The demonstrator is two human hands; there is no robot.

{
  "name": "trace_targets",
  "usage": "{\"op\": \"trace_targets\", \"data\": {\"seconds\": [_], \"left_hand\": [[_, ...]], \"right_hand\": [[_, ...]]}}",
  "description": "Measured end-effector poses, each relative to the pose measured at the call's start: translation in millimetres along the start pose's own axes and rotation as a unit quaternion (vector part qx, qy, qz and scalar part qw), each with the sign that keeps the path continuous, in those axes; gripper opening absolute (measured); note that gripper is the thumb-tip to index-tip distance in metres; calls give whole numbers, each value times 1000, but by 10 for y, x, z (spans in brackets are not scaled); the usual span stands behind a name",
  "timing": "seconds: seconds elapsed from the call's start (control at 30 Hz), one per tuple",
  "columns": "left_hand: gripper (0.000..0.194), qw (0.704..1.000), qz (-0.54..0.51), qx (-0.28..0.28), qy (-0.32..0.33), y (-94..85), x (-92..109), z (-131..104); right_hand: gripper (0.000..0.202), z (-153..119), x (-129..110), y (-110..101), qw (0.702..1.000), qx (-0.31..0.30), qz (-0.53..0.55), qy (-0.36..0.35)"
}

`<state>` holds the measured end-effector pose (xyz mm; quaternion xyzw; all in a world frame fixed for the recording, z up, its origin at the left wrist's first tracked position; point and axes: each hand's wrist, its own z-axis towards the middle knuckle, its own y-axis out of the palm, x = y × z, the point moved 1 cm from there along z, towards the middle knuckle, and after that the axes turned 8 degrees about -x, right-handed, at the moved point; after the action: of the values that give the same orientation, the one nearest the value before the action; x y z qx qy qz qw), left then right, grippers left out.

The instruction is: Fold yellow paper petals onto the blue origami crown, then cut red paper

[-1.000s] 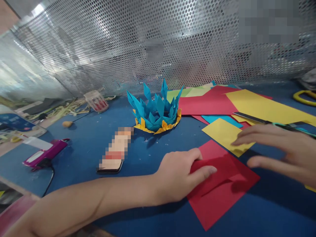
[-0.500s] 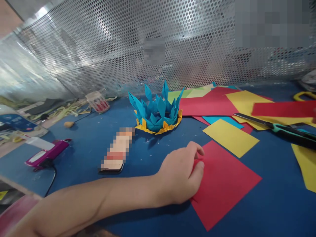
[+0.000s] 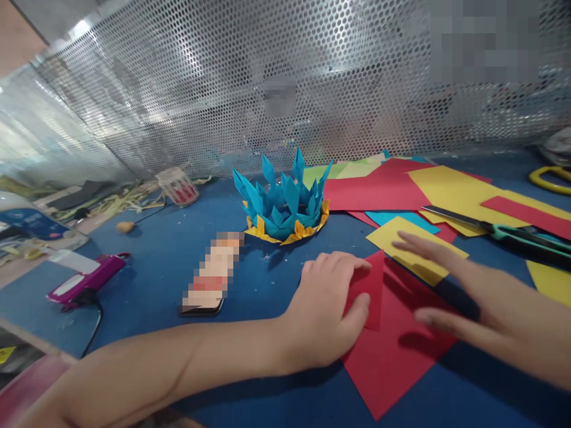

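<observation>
A square sheet of red paper [image 3: 397,356] lies turned cornerwise on the blue table. My left hand [image 3: 328,309] rests over its left corner, fingers bent and thumb apart from the index finger. Between them shows a smaller red flap or piece [image 3: 373,300] with a straight edge; whether it is folded from the sheet I cannot tell. The left fingertips are partly hidden. My right hand [image 3: 473,291] hovers above the sheet's right side, fingers stretched out, holding nothing. A yellow paper piece [image 3: 401,241] lies partly behind the right hand.
A blue folded-paper crown [image 3: 285,205] with yellow points stands behind. Scissors [image 3: 513,235] and a red strip [image 3: 535,215] lie among coloured papers [image 3: 375,191] at right. At left are a phone [image 3: 209,279], a purple corded device [image 3: 87,279] and a plastic cup [image 3: 178,187].
My right hand has come in from the right over the red sheet. A smaller red flap or piece now shows under my left hand, whose fingers have spread. The red strip at right has shifted right.
</observation>
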<state>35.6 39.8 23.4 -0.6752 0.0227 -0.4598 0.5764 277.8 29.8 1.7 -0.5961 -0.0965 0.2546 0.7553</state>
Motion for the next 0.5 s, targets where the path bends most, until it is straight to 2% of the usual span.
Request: {"op": "trace_targets", "data": {"seconds": [0.1, 0.23, 0.3, 0.4, 0.5], "left_hand": [[56, 1000, -3, -5, -11, 14, -14, 7], [90, 999, -12, -31, -25, 26, -48, 29], [92, 999, -8, -33, -20, 32, -61, 39], [81, 1000, -1, -31, 0, 42, -67, 44], [72, 999, -7, -38, 16, 43, -56, 37]], "right_hand": [[85, -99, -318, 75, 998, 7, 15, -63], [89, -100, -359, 87, 997, 10, 32, -71], [93, -73, -306, 95, 996, -10, 68, -61], [97, -70, -265, 116, 993, -17, 106, -55], [81, -95, -300, 130, 994, 16, 105, -39]]}}
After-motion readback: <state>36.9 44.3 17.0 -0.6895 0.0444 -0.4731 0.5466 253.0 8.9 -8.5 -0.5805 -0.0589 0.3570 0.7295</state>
